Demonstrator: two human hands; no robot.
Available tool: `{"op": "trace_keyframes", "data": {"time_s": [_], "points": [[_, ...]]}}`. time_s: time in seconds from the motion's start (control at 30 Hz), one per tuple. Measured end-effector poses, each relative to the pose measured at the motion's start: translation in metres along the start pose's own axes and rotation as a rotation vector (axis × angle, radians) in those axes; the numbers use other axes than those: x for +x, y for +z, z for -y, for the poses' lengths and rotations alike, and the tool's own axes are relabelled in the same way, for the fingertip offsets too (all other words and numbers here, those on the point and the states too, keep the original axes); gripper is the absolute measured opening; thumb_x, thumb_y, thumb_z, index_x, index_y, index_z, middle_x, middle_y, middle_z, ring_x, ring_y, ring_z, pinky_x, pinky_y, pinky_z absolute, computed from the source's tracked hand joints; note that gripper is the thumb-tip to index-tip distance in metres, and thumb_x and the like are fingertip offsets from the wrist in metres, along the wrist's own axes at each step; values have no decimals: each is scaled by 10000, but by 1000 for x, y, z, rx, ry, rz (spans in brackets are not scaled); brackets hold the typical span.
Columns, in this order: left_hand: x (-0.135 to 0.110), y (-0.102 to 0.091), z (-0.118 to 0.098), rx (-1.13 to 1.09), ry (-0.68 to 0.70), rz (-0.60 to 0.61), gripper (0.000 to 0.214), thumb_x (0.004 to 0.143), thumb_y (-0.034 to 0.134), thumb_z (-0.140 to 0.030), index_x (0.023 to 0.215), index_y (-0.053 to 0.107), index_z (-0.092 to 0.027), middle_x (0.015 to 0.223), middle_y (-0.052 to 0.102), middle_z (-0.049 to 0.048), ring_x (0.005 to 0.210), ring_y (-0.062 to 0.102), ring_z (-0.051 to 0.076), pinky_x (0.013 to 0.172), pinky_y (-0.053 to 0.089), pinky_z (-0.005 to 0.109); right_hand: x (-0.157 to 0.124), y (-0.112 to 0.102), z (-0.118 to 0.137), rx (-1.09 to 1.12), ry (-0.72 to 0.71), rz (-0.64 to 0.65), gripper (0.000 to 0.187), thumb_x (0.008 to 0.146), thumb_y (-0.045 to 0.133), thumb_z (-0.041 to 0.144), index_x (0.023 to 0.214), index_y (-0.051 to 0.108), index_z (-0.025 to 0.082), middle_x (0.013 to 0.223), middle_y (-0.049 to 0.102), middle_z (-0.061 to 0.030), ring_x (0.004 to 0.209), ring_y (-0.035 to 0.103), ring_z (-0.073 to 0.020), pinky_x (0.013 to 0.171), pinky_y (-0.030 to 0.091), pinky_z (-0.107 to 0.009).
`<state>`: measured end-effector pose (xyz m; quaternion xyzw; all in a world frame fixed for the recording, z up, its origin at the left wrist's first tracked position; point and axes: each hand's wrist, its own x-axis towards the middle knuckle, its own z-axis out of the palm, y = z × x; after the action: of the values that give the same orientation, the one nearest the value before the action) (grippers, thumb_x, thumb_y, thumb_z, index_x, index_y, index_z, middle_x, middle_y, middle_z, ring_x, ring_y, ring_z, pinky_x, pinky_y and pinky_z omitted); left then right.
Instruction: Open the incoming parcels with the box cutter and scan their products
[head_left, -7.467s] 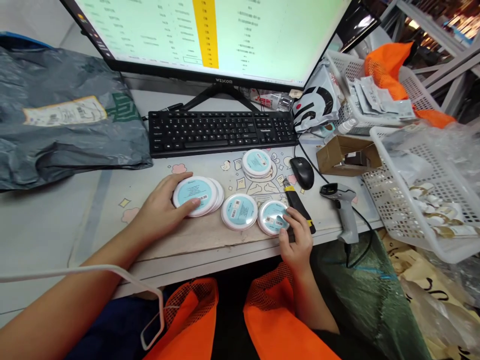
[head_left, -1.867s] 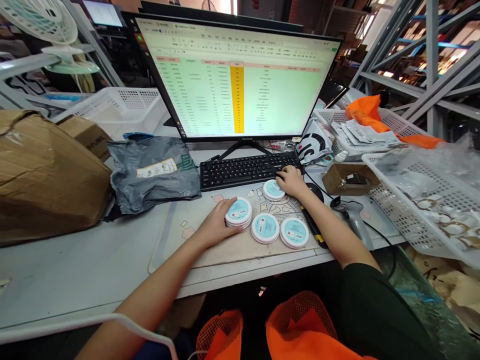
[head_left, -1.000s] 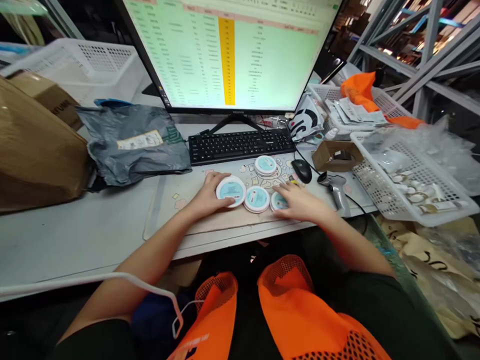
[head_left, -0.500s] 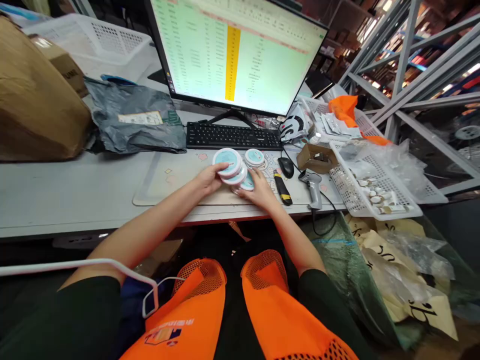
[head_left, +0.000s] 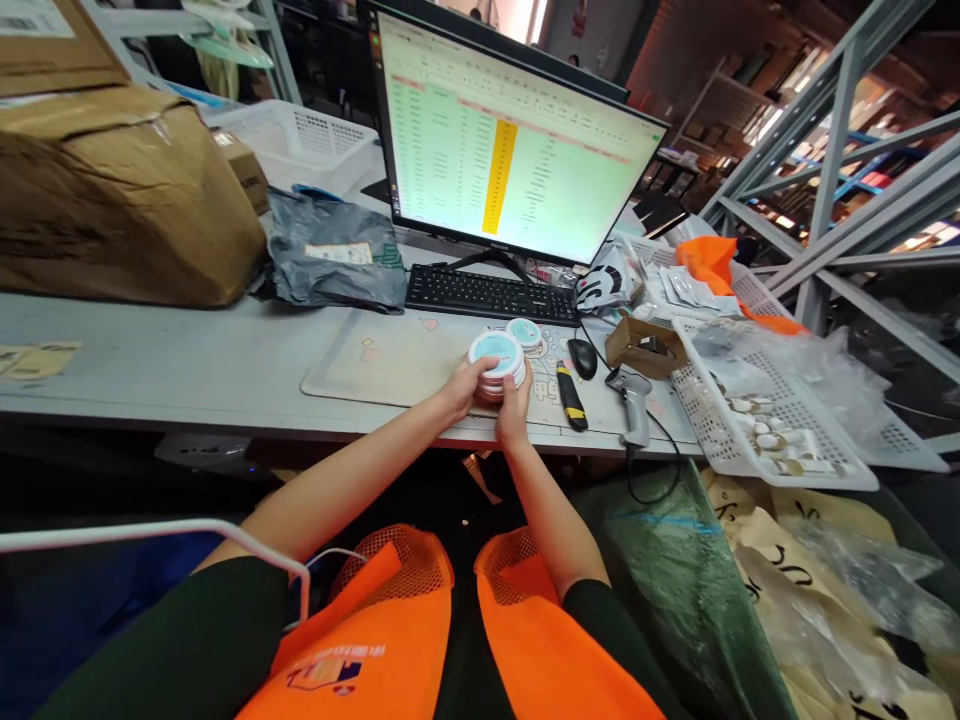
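Between my two hands is a stack of round, flat tubs [head_left: 496,352] with white rims and pale blue lids. My left hand [head_left: 466,388] wraps the stack's left side, its thumb lying over the top lid. From the right, my right hand [head_left: 514,408] closes round the same stack with its fingers along the edge. Just behind, another round blue-lidded tub [head_left: 524,333] stands on the printed desk mat [head_left: 360,365], apart from my fingers. How many tubs the stack has is partly hidden by my hands.
A keyboard [head_left: 487,295] and monitor [head_left: 517,140] stand behind. To the right lie a yellow-black utility knife [head_left: 571,397], a mouse [head_left: 582,358], a barcode scanner [head_left: 632,400], a small cardboard box [head_left: 645,345] and a white basket [head_left: 712,425]. A grey plastic mailer [head_left: 334,265] and large carton [head_left: 135,200] sit left.
The tubs, earlier fanned out unevenly between my hands, are now gathered into a neater stack. My right hand has come in closer to my left. The head view has shifted left.
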<state>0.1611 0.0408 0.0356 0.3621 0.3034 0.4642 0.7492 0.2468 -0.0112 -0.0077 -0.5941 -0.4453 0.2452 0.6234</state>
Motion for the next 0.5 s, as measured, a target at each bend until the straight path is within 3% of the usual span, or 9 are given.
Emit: {"op": "trace_keyframes", "data": {"time_s": [0.13,0.27,0.33,0.4,0.5], "points": [[-28,-11,-15,12,38,43,674,557,848,-397,1157,708,-123,1079,772,120,1168,689,361,1087,522,441,-22,3,19,-73,-131,5,877,955,380,628,1649,147,144,1655,351,-220,1526,427,-311,1272,356,-509],[-78,-61,-39,-7,36,117,584,592,858,-419,1086,727,-135,1055,775,125,1100,710,366,1020,546,440,-57,18,41,-193,-323,172,862,932,429,628,1642,188,204,1643,357,-201,1569,352,-354,1284,322,-577],[-112,-96,-48,-81,-13,32,539,597,855,-445,1033,732,-155,1017,777,120,1041,723,350,988,559,446,-76,36,49,-164,-400,310,822,932,476,612,1623,262,221,1625,394,-194,1556,364,-368,1288,304,-603],[-149,-131,-52,-184,-25,-128,523,588,841,-456,1015,731,-175,991,777,114,1016,726,343,970,570,465,-94,62,56,-128,-442,502,785,943,511,578,1615,313,224,1621,418,-194,1552,361,-383,1295,273,-630],[-209,-176,-51,-311,91,-400,516,585,789,-483,1006,717,-195,961,765,107,1021,721,355,943,585,520,-124,108,66,-87,-509,844,739,977,505,546,1621,341,222,1697,323,-197,1601,292,-381,1303,255,-641]]}}
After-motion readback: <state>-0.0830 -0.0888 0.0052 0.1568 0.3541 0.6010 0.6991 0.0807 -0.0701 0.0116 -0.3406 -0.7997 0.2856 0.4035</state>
